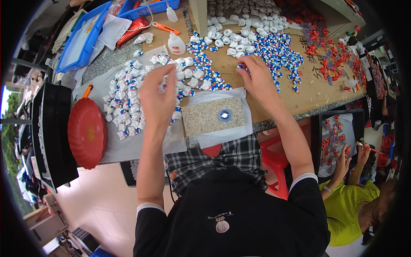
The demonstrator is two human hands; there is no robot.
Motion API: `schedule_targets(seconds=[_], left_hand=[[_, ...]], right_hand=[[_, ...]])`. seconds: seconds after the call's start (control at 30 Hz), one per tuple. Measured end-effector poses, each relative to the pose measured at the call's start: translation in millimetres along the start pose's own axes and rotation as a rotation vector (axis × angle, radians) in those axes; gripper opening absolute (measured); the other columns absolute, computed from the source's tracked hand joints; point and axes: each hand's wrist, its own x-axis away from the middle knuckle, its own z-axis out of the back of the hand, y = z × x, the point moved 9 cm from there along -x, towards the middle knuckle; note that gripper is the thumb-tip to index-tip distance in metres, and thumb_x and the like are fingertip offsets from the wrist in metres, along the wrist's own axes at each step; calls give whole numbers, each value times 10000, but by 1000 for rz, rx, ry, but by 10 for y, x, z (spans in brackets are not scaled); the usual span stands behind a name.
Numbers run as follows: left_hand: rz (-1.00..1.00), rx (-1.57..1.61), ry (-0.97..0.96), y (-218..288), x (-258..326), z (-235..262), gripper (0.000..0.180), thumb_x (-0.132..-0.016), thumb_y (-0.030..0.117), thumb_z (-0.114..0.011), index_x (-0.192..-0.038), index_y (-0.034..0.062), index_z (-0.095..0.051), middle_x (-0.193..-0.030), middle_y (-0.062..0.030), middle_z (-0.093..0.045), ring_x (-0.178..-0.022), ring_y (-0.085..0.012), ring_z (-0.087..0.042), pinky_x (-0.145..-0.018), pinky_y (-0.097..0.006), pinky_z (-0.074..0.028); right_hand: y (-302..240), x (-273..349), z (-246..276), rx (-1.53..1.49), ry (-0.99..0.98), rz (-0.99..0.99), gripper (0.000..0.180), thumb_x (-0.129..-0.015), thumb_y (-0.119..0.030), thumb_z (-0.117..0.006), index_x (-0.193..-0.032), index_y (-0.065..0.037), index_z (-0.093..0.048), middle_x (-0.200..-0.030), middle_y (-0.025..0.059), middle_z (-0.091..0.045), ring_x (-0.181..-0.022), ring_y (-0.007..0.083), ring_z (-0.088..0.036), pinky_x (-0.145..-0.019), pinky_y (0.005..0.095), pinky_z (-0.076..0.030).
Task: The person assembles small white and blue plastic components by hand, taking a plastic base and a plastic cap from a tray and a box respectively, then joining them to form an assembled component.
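My right hand [259,79] is closed in a pinch on a small blue-and-white figurine part [240,66], above the brown board. My left hand [156,96] hovers over a heap of white pieces with blue-and-white parts [126,96]; its fingers are blurred, and whether they hold anything does not show. Between my forearms a speckled stone slab [201,122] lies on white paper [247,130]. On the slab sits a small round blue piece with a white centre [224,115]. Small blue-and-white figurine parts [274,51] and hollow white pieces [233,38] are spread beyond my right hand.
A white squeeze bottle [176,44] and an orange cutter [166,28] stand and lie at the back. A red scalloped dish [87,132] is at left, near a blue tray [81,38]. Red figurines [327,64] cover the far right. A person in yellow-green [353,210] works at right with a brush.
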Motion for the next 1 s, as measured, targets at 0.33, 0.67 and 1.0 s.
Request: schedule_targets(seconds=[0.33,0.67,1.0], left_hand=[[-169,-276,-424,-28,-470,-1898,270,-732,218,-704,-867,-6,-636,-824,-185,-637,-777,-312,-623,-706,-384,-490],[389,541,-439,75,14,-926,264,-760,70,-688,-980,-52,-604,-808,-74,-639,-708,-123,-610,-631,-235,-496],[724,1097,-320,-208,1209,-385,364,-890,39,-540,-1245,-26,-494,-1048,-125,-612,-874,-186,-613,-737,-279,-499]], right_hand=[[321,630,239,-515,-54,-493,145,-781,-44,-653,-918,1,-641,-763,86,-611,-646,126,-560,-601,235,-437],[-17,761,276,45,-19,-10,161,-749,-34,-652,-909,-15,-646,-771,106,-586,-750,273,-588,-659,342,-466],[-727,617,-68,-214,-237,69,134,-741,-88,-663,-861,-28,-660,-745,74,-577,-737,257,-563,-651,354,-452]])
